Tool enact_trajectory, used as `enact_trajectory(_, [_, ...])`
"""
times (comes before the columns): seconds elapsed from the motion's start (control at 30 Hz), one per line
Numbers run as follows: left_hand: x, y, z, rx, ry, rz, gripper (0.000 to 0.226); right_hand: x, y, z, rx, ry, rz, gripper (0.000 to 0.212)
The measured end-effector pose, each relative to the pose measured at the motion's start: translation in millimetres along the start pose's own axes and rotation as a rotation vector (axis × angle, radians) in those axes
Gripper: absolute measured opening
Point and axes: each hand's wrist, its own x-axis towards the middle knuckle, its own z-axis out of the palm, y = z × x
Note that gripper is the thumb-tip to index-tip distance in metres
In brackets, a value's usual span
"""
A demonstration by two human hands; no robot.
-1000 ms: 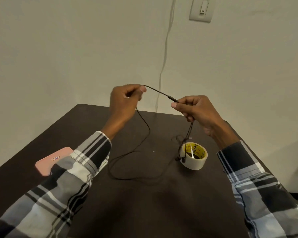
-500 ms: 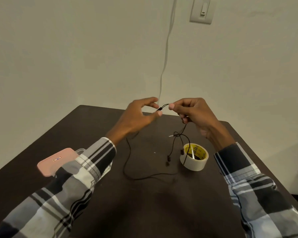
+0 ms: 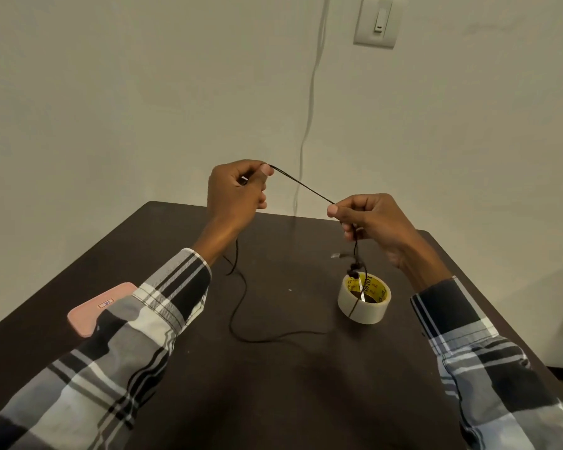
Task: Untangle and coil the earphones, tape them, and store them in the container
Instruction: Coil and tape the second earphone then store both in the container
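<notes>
Black earphones [image 3: 301, 186] stretch taut between my two hands above the dark table [image 3: 273, 384]. My left hand [image 3: 236, 193] pinches one part of the cable, raised higher. My right hand [image 3: 368, 219] pinches the other part, and a knotted bundle with the earbuds hangs below it over a roll of clear tape [image 3: 364, 297]. A loose loop of the cable lies on the table between my arms. A pink-lidded container [image 3: 96, 308] sits at the left, partly hidden by my left sleeve.
A white wall stands just behind the table's far edge, with a thin white cable [image 3: 309, 108] running down it and a light switch [image 3: 376, 22] above. The table's right edge runs close to my right forearm.
My hands were close together half a second ago; now they have pulled apart, the left one rising, and the cable between them is drawn taut. The hanging bundle has lifted over the tape roll.
</notes>
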Motion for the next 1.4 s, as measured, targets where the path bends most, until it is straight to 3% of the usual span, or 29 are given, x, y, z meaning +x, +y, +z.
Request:
enact_trajectory(0.7, [9.1,-33.4,-18.4,-0.009,0.107,-0.180,0.006,-5.3,4.1,-23.5,0.064,0.042,0.033,0.021])
enact_trajectory(0.83, [13.1,-41.4,-27.5,-0.007,0.142,-0.200,0.011,-7.4,5.6,-29.4,0.083,0.033,0.040,0.029])
enact_trajectory(0.9, [15.8,-45.4,-30.7,0.027,0.153,-0.205,0.015,-6.6,8.1,-29.0,0.085,0.007,0.052,0.022])
enact_trajectory(1.03, [16.8,-59.2,-37.5,0.168,0.079,-0.236,0.006,-4.8,9.2,-28.1,0.106,-0.025,0.066,0.015])
enact_trajectory(1.23, [8.4,-72.4,-42.5,0.416,-0.015,-0.200,0.013,-3.0,6.2,-27.9,0.115,-0.042,0.059,0.017])
enact_trajectory(1.4, [1.0,-66.2,-28.8,0.602,-0.279,-0.175,0.025,-1.8,4.4,-21.4,0.139,-0.052,0.062,0.016])
